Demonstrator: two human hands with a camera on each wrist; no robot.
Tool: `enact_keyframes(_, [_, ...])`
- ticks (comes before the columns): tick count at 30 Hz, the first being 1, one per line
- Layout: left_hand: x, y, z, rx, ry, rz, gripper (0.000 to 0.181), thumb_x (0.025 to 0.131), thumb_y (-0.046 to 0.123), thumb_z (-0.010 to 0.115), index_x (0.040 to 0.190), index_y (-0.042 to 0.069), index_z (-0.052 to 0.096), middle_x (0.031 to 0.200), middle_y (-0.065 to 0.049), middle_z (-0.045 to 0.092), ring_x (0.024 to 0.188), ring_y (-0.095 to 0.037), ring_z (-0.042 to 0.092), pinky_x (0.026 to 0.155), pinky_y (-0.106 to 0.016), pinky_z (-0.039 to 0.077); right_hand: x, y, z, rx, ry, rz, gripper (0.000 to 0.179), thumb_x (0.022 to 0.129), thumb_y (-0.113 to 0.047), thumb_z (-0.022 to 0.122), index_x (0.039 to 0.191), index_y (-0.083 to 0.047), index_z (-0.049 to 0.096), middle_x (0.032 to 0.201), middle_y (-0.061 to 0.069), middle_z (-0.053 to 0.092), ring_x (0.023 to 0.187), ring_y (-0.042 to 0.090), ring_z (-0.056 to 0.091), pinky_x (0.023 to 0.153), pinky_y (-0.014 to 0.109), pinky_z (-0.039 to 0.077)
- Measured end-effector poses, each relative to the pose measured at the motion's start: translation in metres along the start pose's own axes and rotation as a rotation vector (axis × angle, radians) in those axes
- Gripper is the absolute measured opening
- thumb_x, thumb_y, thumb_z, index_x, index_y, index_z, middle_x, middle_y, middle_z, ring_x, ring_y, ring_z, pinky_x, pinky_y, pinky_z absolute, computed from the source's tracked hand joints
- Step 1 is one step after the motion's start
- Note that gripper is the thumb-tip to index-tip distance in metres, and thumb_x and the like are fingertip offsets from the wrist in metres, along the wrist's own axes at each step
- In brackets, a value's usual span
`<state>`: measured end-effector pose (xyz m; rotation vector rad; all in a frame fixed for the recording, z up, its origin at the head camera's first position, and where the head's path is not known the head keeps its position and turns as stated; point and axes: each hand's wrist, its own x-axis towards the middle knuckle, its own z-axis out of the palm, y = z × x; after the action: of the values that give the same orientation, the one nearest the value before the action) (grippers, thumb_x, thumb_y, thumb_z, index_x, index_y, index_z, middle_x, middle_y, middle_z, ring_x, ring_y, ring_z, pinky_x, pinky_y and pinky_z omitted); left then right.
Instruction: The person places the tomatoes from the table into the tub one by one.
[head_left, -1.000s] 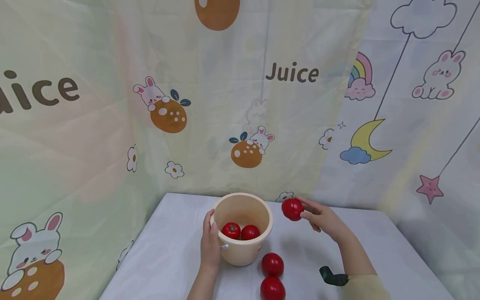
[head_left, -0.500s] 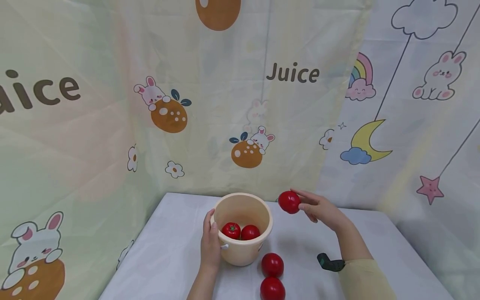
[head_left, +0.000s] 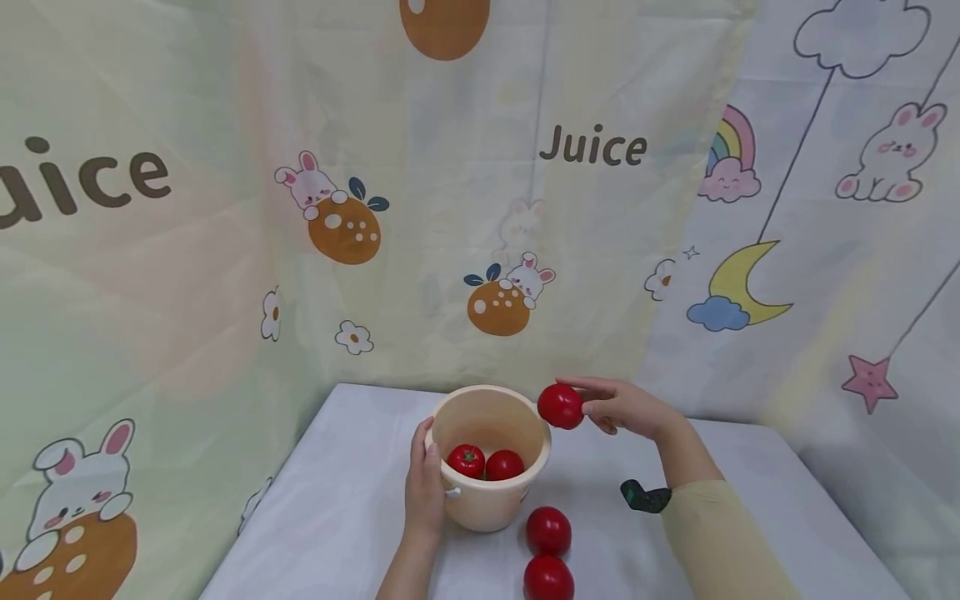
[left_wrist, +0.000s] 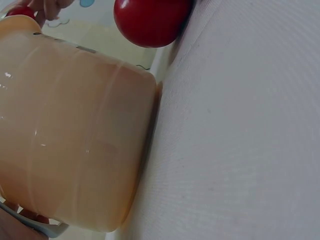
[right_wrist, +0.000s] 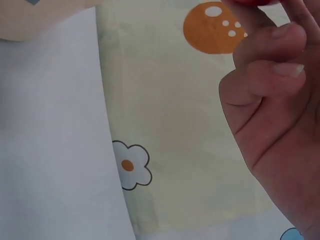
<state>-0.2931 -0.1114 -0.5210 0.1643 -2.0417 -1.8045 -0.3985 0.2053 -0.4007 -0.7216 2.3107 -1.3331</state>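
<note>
A cream bucket (head_left: 483,507) stands on the white-covered table, with two red tomatoes inside, one showing a green stem (head_left: 467,460) and a plainer one (head_left: 505,465) beside it. My left hand (head_left: 425,500) holds the bucket by its left side near the rim. Just beyond the bucket's right rim, my right hand (head_left: 626,408) pinches another tomato (head_left: 560,406) between thumb and fingers, raised above the table. In the right wrist view, the lower fingers of that hand are curled, and only a sliver of the tomato shows at the top edge.
Two more tomatoes, a farther one (head_left: 548,531) and a nearer one (head_left: 548,577), lie on the table (head_left: 337,500) in front of the bucket to its right. A printed curtain (head_left: 420,167) hangs behind the table. A dark strap device (head_left: 645,497) is at the right sleeve (head_left: 720,533).
My right hand has carried its tomato left, up to the bucket's right rim, rising slightly at first. The left hand stays on the bucket. The head view has shifted slightly.
</note>
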Motion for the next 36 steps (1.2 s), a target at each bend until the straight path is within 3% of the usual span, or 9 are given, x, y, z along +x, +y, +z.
enact_keyframes(8, [0.000, 0.002, 0.000, -0.004, 0.007, -0.004, 0.039, 0.095, 0.048, 0.033, 0.133, 0.051, 0.030, 0.138, 0.018, 0.040, 0.129, -0.017, 0.041, 0.095, -0.054, 0.044, 0.021, -0.019, 0.004, 0.068, -0.168, -0.027, 0.052, 0.087, -0.026, 0.060, 0.136, -0.025, 0.044, 0.122, 0.008, 0.058, 0.058, 0.020, 0.050, 0.052, 0.026, 0.047])
enact_keyframes(11, [0.000, 0.002, 0.000, 0.003, 0.007, -0.003, 0.040, 0.094, 0.050, 0.033, 0.133, 0.051, 0.030, 0.138, 0.018, 0.040, 0.129, -0.016, 0.042, 0.093, -0.054, 0.045, 0.030, -0.027, 0.010, 0.043, -0.211, -0.010, 0.049, 0.087, -0.027, 0.060, 0.134, -0.027, 0.047, 0.120, 0.008, 0.059, 0.057, 0.018, 0.049, 0.051, 0.024, 0.046])
enact_keyframes(18, [0.002, 0.002, 0.000, 0.015, -0.003, -0.024, 0.042, 0.092, 0.056, 0.034, 0.133, 0.052, 0.028, 0.139, 0.018, 0.039, 0.128, -0.016, 0.041, 0.092, -0.054, 0.045, 0.055, -0.037, 0.020, -0.012, -0.269, 0.047, 0.046, 0.084, -0.033, 0.063, 0.129, -0.034, 0.052, 0.104, 0.010, 0.065, 0.054, 0.019, 0.047, 0.050, 0.026, 0.045])
enact_keyframes(25, [0.002, 0.002, 0.001, -0.004, -0.001, -0.023, 0.040, 0.093, 0.048, 0.037, 0.133, 0.052, 0.030, 0.138, 0.018, 0.040, 0.129, -0.016, 0.041, 0.091, -0.053, 0.047, 0.070, -0.048, 0.033, -0.049, -0.299, 0.075, 0.043, 0.083, -0.034, 0.064, 0.125, -0.037, 0.055, 0.109, 0.004, 0.066, 0.053, 0.019, 0.046, 0.048, 0.025, 0.044])
enact_keyframes(33, [0.001, 0.001, 0.000, -0.003, 0.007, -0.019, 0.040, 0.093, 0.051, 0.037, 0.132, 0.053, 0.030, 0.138, 0.018, 0.040, 0.129, -0.016, 0.040, 0.091, -0.053, 0.047, 0.082, -0.067, 0.053, -0.127, -0.313, 0.115, 0.042, 0.081, -0.037, 0.065, 0.122, -0.038, 0.057, 0.103, 0.004, 0.067, 0.053, 0.019, 0.044, 0.048, 0.023, 0.041])
enact_keyframes(36, [0.001, 0.000, 0.000, -0.005, 0.005, -0.016, 0.040, 0.093, 0.052, 0.035, 0.132, 0.053, 0.030, 0.139, 0.017, 0.040, 0.130, -0.017, 0.040, 0.093, -0.054, 0.045, 0.085, -0.078, 0.061, -0.152, -0.328, 0.140, 0.042, 0.081, -0.036, 0.066, 0.122, -0.037, 0.057, 0.109, 0.000, 0.066, 0.055, 0.018, 0.044, 0.050, 0.023, 0.041])
